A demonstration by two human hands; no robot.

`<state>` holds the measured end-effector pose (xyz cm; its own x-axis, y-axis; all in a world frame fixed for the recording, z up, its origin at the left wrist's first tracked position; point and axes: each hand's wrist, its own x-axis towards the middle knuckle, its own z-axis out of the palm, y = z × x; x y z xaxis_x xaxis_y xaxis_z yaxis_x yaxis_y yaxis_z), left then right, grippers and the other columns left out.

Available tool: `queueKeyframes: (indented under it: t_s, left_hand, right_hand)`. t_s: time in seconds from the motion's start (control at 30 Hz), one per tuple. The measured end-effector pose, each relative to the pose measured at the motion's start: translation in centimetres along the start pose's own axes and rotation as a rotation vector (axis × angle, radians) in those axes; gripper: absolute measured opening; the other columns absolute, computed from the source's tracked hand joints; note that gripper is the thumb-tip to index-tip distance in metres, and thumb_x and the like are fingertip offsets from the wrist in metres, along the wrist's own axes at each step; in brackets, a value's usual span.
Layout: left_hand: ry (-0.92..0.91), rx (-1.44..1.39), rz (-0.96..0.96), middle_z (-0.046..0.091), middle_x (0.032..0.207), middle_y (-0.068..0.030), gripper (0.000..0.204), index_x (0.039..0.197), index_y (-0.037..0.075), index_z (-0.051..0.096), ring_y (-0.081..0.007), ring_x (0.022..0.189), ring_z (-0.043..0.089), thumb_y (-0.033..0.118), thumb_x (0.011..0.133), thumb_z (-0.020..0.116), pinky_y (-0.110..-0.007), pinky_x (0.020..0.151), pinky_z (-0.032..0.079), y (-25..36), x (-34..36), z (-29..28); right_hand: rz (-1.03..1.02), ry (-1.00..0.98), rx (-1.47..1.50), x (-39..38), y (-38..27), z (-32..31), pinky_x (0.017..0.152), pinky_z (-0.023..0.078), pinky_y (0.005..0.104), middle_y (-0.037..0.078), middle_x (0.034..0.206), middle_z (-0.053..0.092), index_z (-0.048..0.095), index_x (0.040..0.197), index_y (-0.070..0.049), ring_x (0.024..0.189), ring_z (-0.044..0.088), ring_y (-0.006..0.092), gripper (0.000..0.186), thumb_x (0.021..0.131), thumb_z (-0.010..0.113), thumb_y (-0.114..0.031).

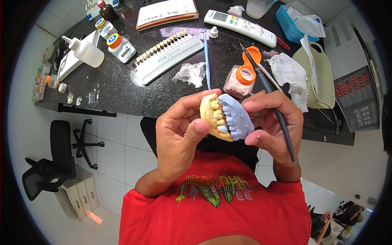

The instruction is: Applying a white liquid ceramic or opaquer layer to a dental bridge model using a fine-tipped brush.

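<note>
Yellow cast (207, 112) sits in left grip (175, 127), fingers (188, 104) apparently curled behind.

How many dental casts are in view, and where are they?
2: a yellow arched dental cast in the left hand, and a pale blue arched dental cast beside it in the right hand. Others may be hidden.
</note>
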<state>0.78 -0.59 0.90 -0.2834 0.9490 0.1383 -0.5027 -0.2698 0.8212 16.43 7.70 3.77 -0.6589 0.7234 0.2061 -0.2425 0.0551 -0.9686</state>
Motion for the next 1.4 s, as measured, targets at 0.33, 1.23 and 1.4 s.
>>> queueKeyframes:
  t_s: [0.33, 1.23, 1.4]
  left_hand:
    - [0.012, -0.005, 0.025, 0.055, 0.108, -0.0148, 0.052, 0.114, -0.008, 0.046, -0.0157, 0.096, 0.055, 0.027, 0.080, 0.063, -0.027, 0.083, 0.046, -0.03, -0.17, -0.06]
    - [-0.007, -0.010, 0.027, 0.056, 0.106, -0.0149, 0.046, 0.113, -0.009, 0.046, -0.0161, 0.096, 0.056, 0.018, 0.080, 0.064, -0.028, 0.083, 0.046, 0.20, -0.04, -0.24]
    - [0.000, -0.006, 0.018, 0.057, 0.103, -0.0142, 0.046, 0.114, -0.008, 0.045, -0.0152, 0.093, 0.056, 0.015, 0.079, 0.064, -0.027, 0.082, 0.046, 0.00, 0.05, -0.38]
  right_hand:
    - [0.013, -0.016, -0.002, -0.14, 0.14, 0.10, 0.068, 0.052, 0.0231, 0.011, 0.096, 0.057, 0.056, 0.099, 0.002, 0.082, 0.059, 0.0144, 0.038, 0.065, 0.073, 0.000]
    - [0.025, -0.014, 0.034, -0.11, 0.49, -0.02, 0.068, 0.052, 0.0232, 0.011, 0.094, 0.058, 0.056, 0.099, 0.003, 0.081, 0.059, 0.0140, 0.036, 0.068, 0.073, -0.006]
    - [0.044, -0.003, 0.030, -0.22, 0.50, -0.05, 0.067, 0.052, 0.0229, 0.011, 0.094, 0.058, 0.057, 0.099, 0.003, 0.081, 0.059, 0.0136, 0.037, 0.067, 0.074, -0.006]
